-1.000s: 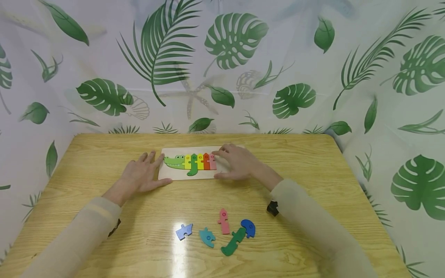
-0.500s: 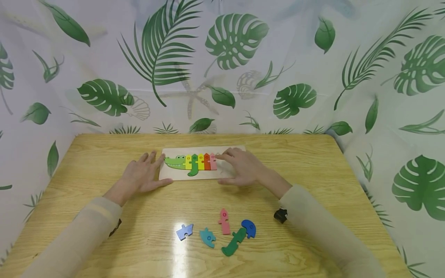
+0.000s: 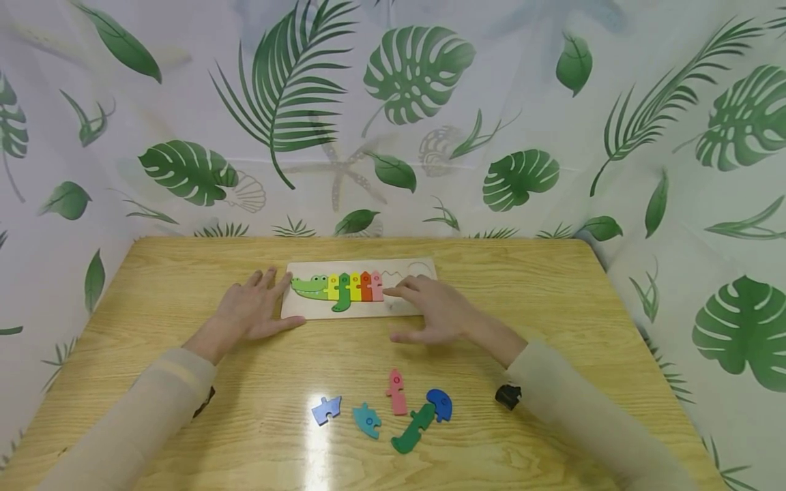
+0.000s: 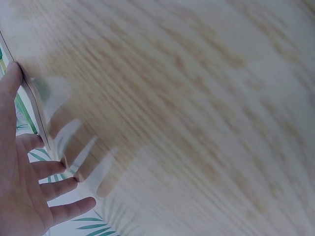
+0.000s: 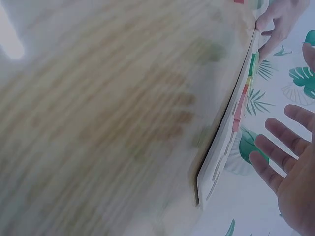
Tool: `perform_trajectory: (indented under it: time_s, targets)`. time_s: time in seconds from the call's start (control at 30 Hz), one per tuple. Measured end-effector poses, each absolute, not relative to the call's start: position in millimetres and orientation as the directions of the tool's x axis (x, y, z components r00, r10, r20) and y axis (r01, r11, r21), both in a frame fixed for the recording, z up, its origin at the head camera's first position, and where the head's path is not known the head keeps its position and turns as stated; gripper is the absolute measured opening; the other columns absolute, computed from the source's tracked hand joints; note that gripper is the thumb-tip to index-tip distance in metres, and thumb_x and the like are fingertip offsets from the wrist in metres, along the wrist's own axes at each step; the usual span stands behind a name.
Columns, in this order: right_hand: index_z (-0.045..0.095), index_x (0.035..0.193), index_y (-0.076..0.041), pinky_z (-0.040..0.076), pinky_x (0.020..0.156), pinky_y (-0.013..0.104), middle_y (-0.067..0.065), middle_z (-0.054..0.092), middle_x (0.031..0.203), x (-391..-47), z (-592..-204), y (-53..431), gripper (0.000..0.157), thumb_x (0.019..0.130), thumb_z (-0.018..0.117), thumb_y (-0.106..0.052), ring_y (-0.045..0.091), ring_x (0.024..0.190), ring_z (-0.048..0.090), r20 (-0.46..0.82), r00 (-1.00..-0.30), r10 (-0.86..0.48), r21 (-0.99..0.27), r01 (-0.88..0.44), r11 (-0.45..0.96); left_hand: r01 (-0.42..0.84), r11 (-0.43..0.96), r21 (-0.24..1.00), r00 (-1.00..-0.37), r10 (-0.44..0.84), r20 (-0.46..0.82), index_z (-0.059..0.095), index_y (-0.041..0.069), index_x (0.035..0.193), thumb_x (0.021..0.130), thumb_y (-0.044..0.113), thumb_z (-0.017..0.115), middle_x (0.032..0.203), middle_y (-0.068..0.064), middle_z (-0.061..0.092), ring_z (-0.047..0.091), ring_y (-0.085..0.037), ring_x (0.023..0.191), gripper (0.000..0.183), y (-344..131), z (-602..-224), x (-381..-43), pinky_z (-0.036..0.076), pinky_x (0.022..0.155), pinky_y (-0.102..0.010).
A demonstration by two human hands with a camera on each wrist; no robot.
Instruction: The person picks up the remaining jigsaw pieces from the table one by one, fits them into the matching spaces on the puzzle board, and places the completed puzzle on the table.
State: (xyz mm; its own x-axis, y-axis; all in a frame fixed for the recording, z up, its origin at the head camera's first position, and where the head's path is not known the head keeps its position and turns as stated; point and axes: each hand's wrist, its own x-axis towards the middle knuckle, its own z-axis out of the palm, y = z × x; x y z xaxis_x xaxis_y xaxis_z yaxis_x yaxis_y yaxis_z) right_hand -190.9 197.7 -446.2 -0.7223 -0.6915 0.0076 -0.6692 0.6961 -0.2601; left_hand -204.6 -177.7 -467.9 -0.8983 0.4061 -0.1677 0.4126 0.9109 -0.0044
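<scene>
A pale wooden puzzle board (image 3: 314, 313) lies toward the back of the table. Set in it are a green crocodile head (image 3: 310, 289), upright yellow, green and red pieces, and a pink piece (image 3: 376, 286) at the right of the row. My left hand (image 3: 248, 312) rests at the board's left end, index finger at the side and thumb along the near edge, fingers spread. Over the right part hovers my right hand (image 3: 439, 308), its fingers (image 5: 275, 156) extended and holding nothing. Bare recesses show beyond its fingertips.
Loose pieces lie on the table (image 3: 258, 423) nearer me: a light blue one (image 3: 325, 410), a teal one (image 3: 366, 419), a pink one (image 3: 396, 393), a green one (image 3: 410, 431) and a dark blue one (image 3: 439, 404). A leaf-print cloth (image 3: 454, 198) stands behind.
My right hand has drawn back to the right and toward me from the pink piece in the board, baring the recesses. The left hand stays in place.
</scene>
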Motion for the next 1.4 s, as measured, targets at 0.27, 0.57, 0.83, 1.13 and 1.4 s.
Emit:
perform_trajectory:
  time_s: [0.27, 0.57, 0.83, 1.13, 1.4]
  targets:
    - [0.055, 0.154, -0.02, 0.057, 0.101, 0.047, 0.007, 0.066, 0.14, -173.7, -442.6, 197.6, 0.082, 0.089, 0.07, -0.068, 0.026, 0.124, 0.065, -0.002, -0.721, -0.693, -0.252, -0.67, 0.698, 0.413, 0.911, -0.009, -0.899, 0.406, -0.165, 0.033, 0.007, 0.166, 0.097, 0.077, 0.05, 0.166, -0.031, 0.036, 0.046, -0.055, 0.147, 0.1, -176.8, -467.4, -203.8, 0.054, 0.101, -0.069]
    - [0.057, 0.152, -0.019, 0.058, 0.099, 0.046, 0.007, 0.067, 0.139, -160.6, -446.5, 197.3, 0.083, 0.088, 0.069, -0.07, 0.025, 0.122, 0.066, 0.024, -0.712, -0.702, -0.249, -0.684, 0.685, 0.413, 0.91, -0.013, -0.899, 0.406, -0.166, 0.032, 0.007, 0.166, 0.097, 0.078, 0.05, 0.166, -0.031, 0.036, 0.046, -0.054, 0.147, 0.1, -177.8, -467.1, -203.9, 0.053, 0.102, -0.07]
    - [0.058, 0.151, -0.019, 0.058, 0.096, 0.042, 0.005, 0.068, 0.137, -146.9, -446.4, 198.1, 0.081, 0.088, 0.07, -0.069, 0.023, 0.118, 0.065, 0.018, -0.707, -0.707, -0.232, -0.691, 0.685, 0.41, 0.912, -0.003, -0.899, 0.404, -0.168, 0.031, 0.007, 0.166, 0.097, 0.078, 0.049, 0.167, -0.031, 0.035, 0.045, -0.055, 0.148, 0.1, -178.2, -468.4, -205.0, 0.051, 0.105, -0.071]
    - [0.059, 0.149, -0.022, 0.059, 0.095, 0.042, 0.004, 0.067, 0.138, -134.8, -447.7, 198.4, 0.084, 0.084, 0.072, -0.073, 0.023, 0.118, 0.066, 0.008, -0.693, -0.721, -0.219, -0.704, 0.675, 0.412, 0.911, -0.005, -0.899, 0.406, -0.165, 0.031, 0.008, 0.166, 0.097, 0.078, 0.048, 0.167, -0.032, 0.035, 0.045, -0.055, 0.147, 0.1, -177.4, -468.1, -205.7, 0.052, 0.103, -0.071]
    - [0.06, 0.148, -0.022, 0.056, 0.102, 0.043, 0.002, 0.067, 0.136, -124.1, -452.3, 199.3, 0.082, 0.085, 0.072, -0.072, 0.022, 0.122, 0.064, -0.014, -0.679, -0.734, -0.22, -0.714, 0.665, 0.411, 0.912, -0.004, -0.899, 0.405, -0.17, 0.032, 0.007, 0.166, 0.097, 0.077, 0.05, 0.166, -0.032, 0.036, 0.046, -0.055, 0.147, 0.1, -177.0, -467.9, -204.3, 0.052, 0.103, -0.07]
